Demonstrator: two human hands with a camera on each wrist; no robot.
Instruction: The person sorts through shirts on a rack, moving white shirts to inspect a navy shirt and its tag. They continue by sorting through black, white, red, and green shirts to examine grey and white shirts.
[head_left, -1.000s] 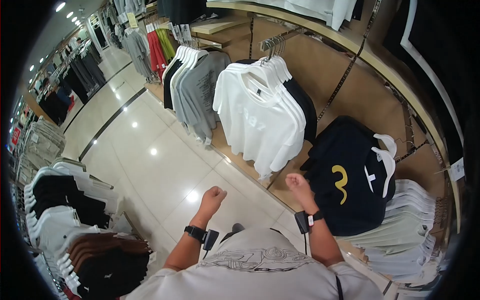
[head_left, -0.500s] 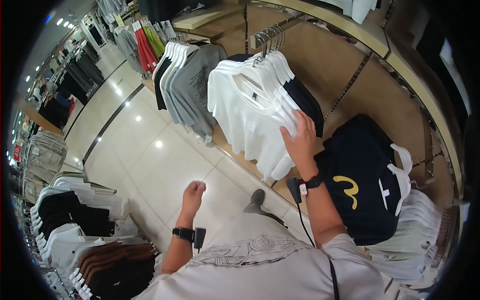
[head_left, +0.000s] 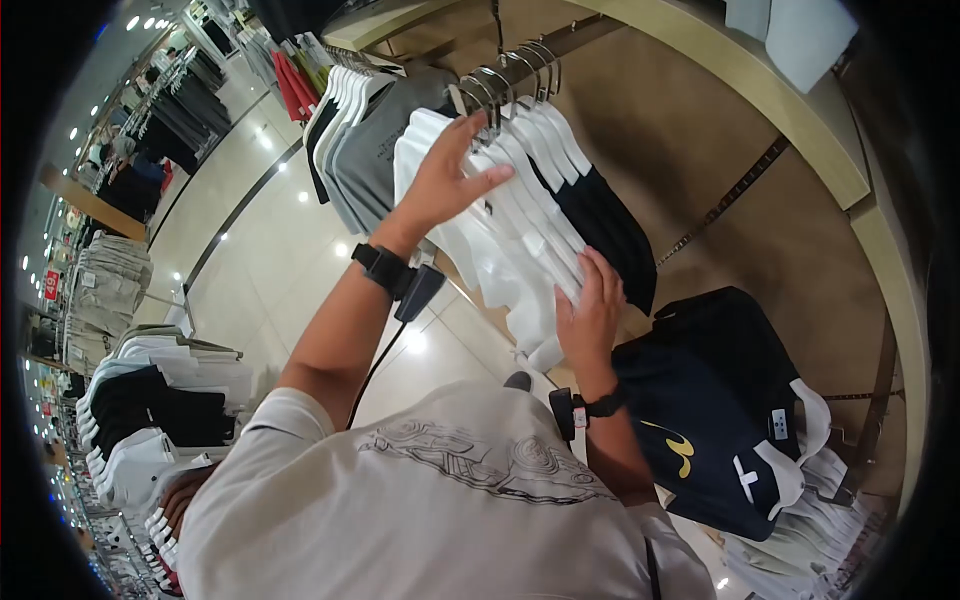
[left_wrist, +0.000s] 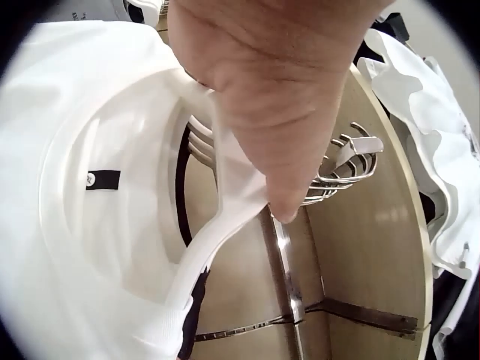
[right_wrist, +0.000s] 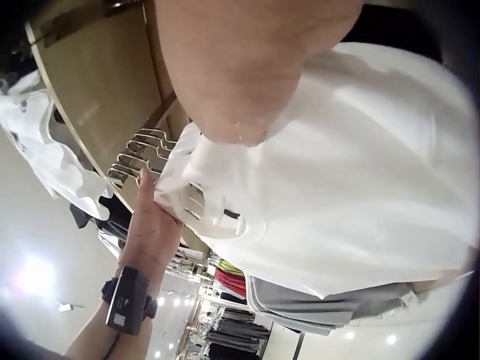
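In the head view my left hand (head_left: 445, 180) is at the neck of the front white T-shirt (head_left: 440, 235), thumb and fingers spread around the top of its white hanger (left_wrist: 232, 172). The left wrist view shows the thumb lying straight across that hanger, the other fingers mostly hidden. My right hand (head_left: 592, 315) rests on the side of the white T-shirts near a sleeve, fingers nearly straight and thumb apart. Behind them hang black-and-white T-shirts (head_left: 610, 225) on the same metal rail.
A navy T-shirt (head_left: 650, 385) with a yellow print hangs at the right, above pale garments (head_left: 800, 530). Grey T-shirts (head_left: 380, 140) hang further left. A curved wooden shelf (head_left: 760, 90) runs overhead. Another clothes rack (head_left: 150, 400) stands across the tiled floor (head_left: 270, 250).
My left hand has risen from low over the floor to the front hanger. The right hand has moved up onto the white T-shirts' side. The view has come closer to the rail.
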